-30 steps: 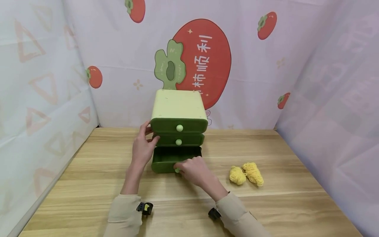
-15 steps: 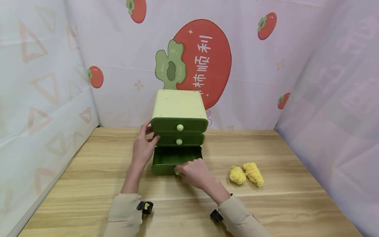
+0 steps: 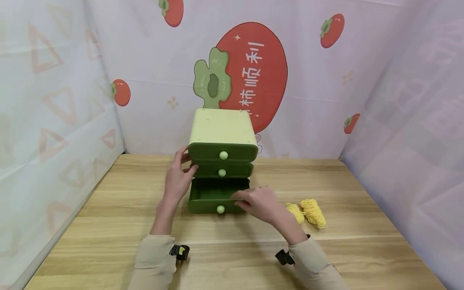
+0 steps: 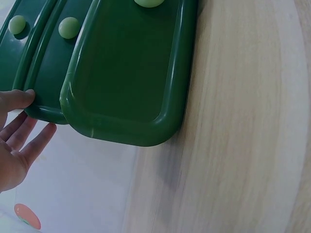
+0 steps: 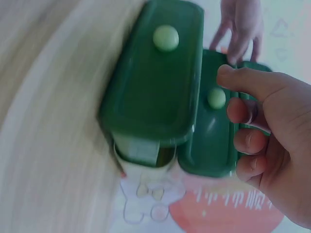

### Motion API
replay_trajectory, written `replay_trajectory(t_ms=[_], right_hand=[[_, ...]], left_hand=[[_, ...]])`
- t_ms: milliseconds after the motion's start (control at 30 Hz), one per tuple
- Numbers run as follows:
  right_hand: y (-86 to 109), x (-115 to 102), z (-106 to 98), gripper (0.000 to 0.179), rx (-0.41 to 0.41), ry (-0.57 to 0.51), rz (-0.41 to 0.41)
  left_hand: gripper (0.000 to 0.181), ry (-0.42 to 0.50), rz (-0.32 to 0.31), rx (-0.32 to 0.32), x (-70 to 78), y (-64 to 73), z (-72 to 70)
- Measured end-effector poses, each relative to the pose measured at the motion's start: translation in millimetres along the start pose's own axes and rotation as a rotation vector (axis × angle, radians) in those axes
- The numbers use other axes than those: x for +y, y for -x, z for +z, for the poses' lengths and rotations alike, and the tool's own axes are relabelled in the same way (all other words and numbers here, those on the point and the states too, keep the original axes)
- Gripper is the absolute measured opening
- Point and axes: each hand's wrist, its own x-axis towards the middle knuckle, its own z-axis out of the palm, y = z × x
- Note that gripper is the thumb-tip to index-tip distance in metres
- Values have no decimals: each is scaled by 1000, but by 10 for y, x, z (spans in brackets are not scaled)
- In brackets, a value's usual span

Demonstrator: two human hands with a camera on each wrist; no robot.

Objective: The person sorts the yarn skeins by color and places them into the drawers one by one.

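A small three-drawer cabinet (image 3: 222,127) with a cream top and green drawer fronts stands on the table. Its bottom drawer (image 3: 203,206) is pulled out, and the part of its inside that shows holds nothing. My left hand (image 3: 177,177) holds the cabinet's left side, thumb on the front edge of the middle drawer (image 4: 53,73) and fingers along the side. Beside the bottom drawer's round light-green knob (image 3: 220,209), my right hand (image 3: 261,203) hovers over the drawer's right front corner, fingers loosely curled around nothing; in the right wrist view a gap separates thumb and fingers.
Two yellow yarn bundles (image 3: 313,213) lie on the wooden table (image 3: 232,257) to the right, one partly hidden behind my right forearm. A fabric backdrop (image 3: 156,68) with printed persimmons rises behind the cabinet, and pale fabric walls flank both sides.
The bottom drawer slid slightly further toward me. My right hand has let go of its knob and moved right. The left hand stays on the cabinet.
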Motion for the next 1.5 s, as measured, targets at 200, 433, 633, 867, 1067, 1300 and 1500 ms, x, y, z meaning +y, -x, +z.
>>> replay_trajectory(t_ms=[200,433,633,867,1067,1300,1500], right_hand=[[167,167,-72,18,12,-44,71],[324,331,-82,22,-4,-10,164],[501,485,-62,33,-123,-11,295],[734,649,-57,34,-108,3,320],[910,747,-63,40,-174,-21,390],[1069,828,-114,46,-253,-81,452],[1153,888,-160,56,-317,-139,493]], left_hand=[[69,-4,-2,-1,6,-1,13],[68,-8,6,1,0,-3,10],[68,-6,4,10,-9,9,6],[68,-10,3,15,-24,12,14],[68,-13,13,21,-33,8,18],[68,-11,15,20,-28,15,12],[68,-9,14,21,-19,18,11]])
